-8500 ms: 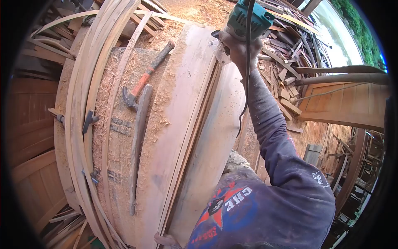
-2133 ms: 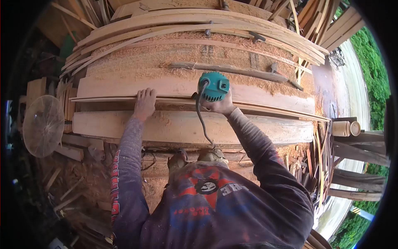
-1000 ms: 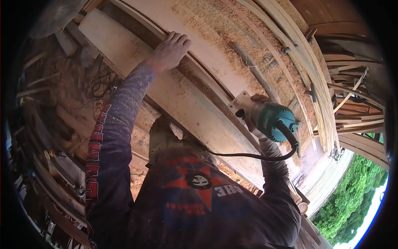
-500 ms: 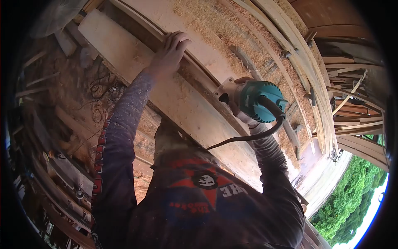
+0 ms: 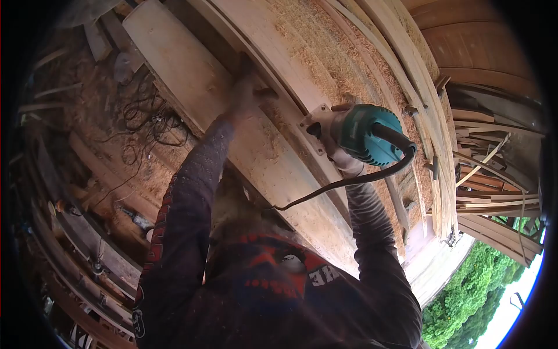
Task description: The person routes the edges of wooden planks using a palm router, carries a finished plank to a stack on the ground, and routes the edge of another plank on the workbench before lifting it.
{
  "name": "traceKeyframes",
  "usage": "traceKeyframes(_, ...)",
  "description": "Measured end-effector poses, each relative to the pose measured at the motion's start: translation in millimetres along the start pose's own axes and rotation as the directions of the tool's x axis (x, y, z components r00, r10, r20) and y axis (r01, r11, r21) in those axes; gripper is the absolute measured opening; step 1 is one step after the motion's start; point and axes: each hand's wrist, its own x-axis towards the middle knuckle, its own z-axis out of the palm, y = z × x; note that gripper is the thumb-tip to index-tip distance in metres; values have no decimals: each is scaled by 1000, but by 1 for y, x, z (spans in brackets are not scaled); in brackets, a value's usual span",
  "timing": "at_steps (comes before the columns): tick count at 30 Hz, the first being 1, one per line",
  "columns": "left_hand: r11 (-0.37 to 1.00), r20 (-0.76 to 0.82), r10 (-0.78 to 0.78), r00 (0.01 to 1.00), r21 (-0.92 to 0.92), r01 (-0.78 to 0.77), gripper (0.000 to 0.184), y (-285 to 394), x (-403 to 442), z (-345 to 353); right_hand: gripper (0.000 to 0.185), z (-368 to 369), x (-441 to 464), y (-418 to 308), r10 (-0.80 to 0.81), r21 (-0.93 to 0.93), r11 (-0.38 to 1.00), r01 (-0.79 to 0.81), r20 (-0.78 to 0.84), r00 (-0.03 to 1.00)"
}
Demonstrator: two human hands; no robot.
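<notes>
My right hand (image 5: 345, 158) is wrapped around a teal trim router (image 5: 372, 132), whose square base plate faces the edge of a long wooden plank. The router's black cord (image 5: 349, 181) loops from its rear end down across a wide pale board (image 5: 279, 168). My left hand (image 5: 245, 96) is over the dark gap between that board and the long plank (image 5: 290, 87). It is shaded and smeared by motion, so its fingers are unclear.
Wood shavings (image 5: 325, 52) cover the work surface beyond the plank. Clamps hold curved timber strips (image 5: 427, 99) at the right. Stacked lumber (image 5: 494, 168) lies farther right. A tangled cable (image 5: 154, 119) and scrap wood lie on the floor at left.
My left hand has moved from atop the plank's edge toward the gap, slightly down and right in view. The router in my right hand has shifted slightly right. The whole view has shifted a little.
</notes>
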Motion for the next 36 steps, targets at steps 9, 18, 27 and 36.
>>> traceKeyframes(9, 237, 199, 351, 915, 927, -293, 104, 14, 56, -86, 32, 58, 69, 0, -64, 126, 990, 55, 66, 996)
traceKeyframes(18, 117, 259, 380, 888, 939, -324, 100, 59, 116, -145, 26, 118, 150, 2, -124, 86, 990, 112, 153, 980)
traceKeyframes(27, 133, 156, 342, 927, 968, -212, 77, 98, 182, -209, 18, 188, 255, 7, -283, 104, 957, 272, 122, 951)
traceKeyframes(36, -106, 288, 547, 786, 955, -277, 66, 124, 217, -244, 24, 252, 344, 21, -439, -125, 882, 455, 139, 888)
